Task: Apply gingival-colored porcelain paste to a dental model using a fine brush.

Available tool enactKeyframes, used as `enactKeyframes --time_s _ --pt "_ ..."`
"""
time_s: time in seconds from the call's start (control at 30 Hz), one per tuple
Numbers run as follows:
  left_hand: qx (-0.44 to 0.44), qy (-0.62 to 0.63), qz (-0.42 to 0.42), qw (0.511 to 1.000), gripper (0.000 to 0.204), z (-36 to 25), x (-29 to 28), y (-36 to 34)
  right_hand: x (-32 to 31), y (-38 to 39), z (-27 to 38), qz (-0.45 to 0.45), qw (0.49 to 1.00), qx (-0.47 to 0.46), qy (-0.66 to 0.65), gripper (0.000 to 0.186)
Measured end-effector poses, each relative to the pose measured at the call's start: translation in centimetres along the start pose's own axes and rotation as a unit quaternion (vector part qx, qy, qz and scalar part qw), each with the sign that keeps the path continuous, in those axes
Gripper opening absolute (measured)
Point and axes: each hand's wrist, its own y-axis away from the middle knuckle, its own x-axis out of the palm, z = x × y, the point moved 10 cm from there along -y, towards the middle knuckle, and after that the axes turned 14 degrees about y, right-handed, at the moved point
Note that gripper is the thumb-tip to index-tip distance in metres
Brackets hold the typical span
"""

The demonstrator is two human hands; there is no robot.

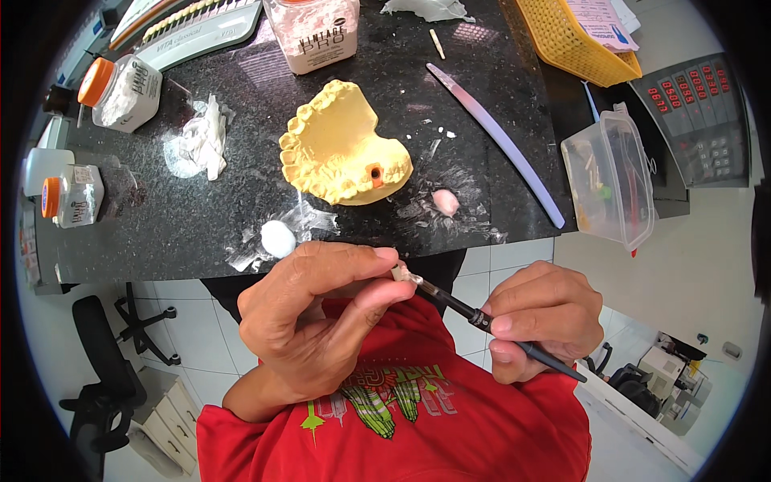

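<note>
Left hand: thumb and index finger pinched almost together, grasping a small piece at their tips; the other fingers are mostly hidden.
Small piece: pale cream, with a pinkish, glossy patch on its right side; partly covered by the fingers, held in the air at the near edge of the worktop.
Right hand: fingers closed around a slim tool in a pen-like grip.
Slim tool: black, slanting from near right to far left, its narrow tip at the small piece; whether the two touch is too fine to tell.
Red shirt: behind both hands, with a green print.
White lump: rounded, on a smeared patch at the worktop's near edge, left of the pinch.
Pink lump: smooth, right of the dental model, among whitish smears.
Dental model: yellow, arch-shaped, with a dark hole in an orange-brown spot at its near right.
Worktop: dark, speckled and shiny.
Curved strip: pink to lilac, lying on the right.
Crumpled tissue: white, left of the model.
Powder jar: pink contents, beyond the model.
Clear box: far right, holding small items.
</note>
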Motion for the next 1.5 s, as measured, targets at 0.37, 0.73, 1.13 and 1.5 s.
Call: enactKeyframes --time_s 0.37,0.73,1.13,1.5 --pt "0.011 0.064 0.001 0.998 0.026 0.1 0.1 0.1 -0.4 0.7 -1.7 -0.012 0.995 0.056 -0.077 0.021" --pt "-0.018 0.187 0.004 0.982 0.025 0.1 0.3 0.6 2.0 0.2 0.1 -0.065 0.998 -0.011 -0.022 0.029" --pt "-0.007 0.213 0.057 0.975 0.026 -0.3 0.2 0.9 3.2 -1.1 -0.2 -0.105 0.994 0.039 -0.001 0.031" --pt "-0.058 0.269 0.031 0.961 0.025 0.4 0.0 0.9 3.6 -1.6 0.8 -0.093 0.995 0.010 0.015 0.028"
